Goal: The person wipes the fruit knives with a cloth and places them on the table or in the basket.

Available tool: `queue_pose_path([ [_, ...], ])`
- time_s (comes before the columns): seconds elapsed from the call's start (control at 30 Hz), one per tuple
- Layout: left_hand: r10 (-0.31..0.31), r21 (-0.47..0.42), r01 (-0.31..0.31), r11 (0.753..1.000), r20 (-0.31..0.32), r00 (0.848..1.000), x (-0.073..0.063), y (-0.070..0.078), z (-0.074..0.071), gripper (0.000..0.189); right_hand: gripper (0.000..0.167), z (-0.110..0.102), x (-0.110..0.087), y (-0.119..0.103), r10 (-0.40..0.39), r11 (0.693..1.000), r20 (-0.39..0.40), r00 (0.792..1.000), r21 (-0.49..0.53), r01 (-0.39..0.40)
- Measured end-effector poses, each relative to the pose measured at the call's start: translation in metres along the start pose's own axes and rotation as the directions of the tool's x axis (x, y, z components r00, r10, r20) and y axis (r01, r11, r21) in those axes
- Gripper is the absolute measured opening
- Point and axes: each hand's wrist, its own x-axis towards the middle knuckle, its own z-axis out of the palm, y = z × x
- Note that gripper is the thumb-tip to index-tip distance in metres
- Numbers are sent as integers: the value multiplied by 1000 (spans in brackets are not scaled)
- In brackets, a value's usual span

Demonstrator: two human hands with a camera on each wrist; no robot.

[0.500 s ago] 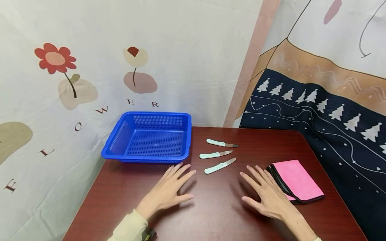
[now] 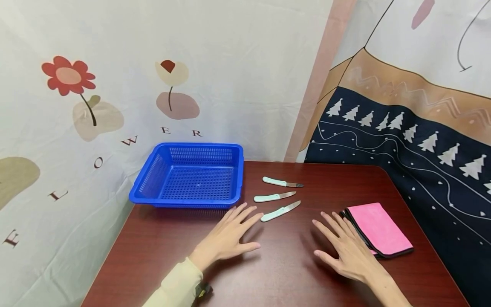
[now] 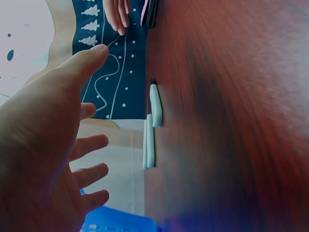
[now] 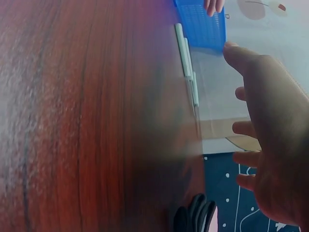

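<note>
My left hand (image 2: pixel 227 235) hovers over the table with fingers spread, holding nothing. Its fingertips are near the handle of the closest knife (image 2: pixel 280 211). Two more knives, a middle one (image 2: pixel 274 196) and a far one (image 2: pixel 282 182), lie behind it, all with pale mint handles and short metal blades pointing right. My right hand (image 2: pixel 348 250), likewise spread and holding nothing, is above the table beside a folded pink cloth (image 2: pixel 383 228) with black edging, overlapping its left side in the head view. In the left wrist view the mint handles (image 3: pixel 156 106) appear beyond the fingers.
A blue perforated plastic basket (image 2: pixel 186 202) with nothing in it stands at the back left of the dark red wooden table (image 2: pixel 276 273). Behind the table hangs a white printed fabric (image 2: pixel 245 76), and a navy fabric with trees (image 2: pixel 383 145) drapes along the right side.
My left hand has moved to the right, closer to the nearest knife. The right hand has shifted slightly right. The knives, basket and cloth stay where they were.
</note>
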Motion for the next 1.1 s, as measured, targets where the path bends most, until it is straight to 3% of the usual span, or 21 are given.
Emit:
queue_pose_path([
  [0.27,31,9,-31,999,15,999,28,3,4,84,83,-2,-5,9,4,1000,-34,999,-13,-4],
  [0.6,21,30,-23,999,56,998,60,11,15,79,88,-17,-11,24,33,999,-68,997,-17,-35],
  [0.87,-1,37,-1,999,63,998,80,17,27,76,86,-22,-19,37,71,997,-59,996,-16,-72],
  [1.1,-24,96,20,995,46,999,92,19,35,70,85,-22,-24,49,107,994,-77,991,-2,-107],
])
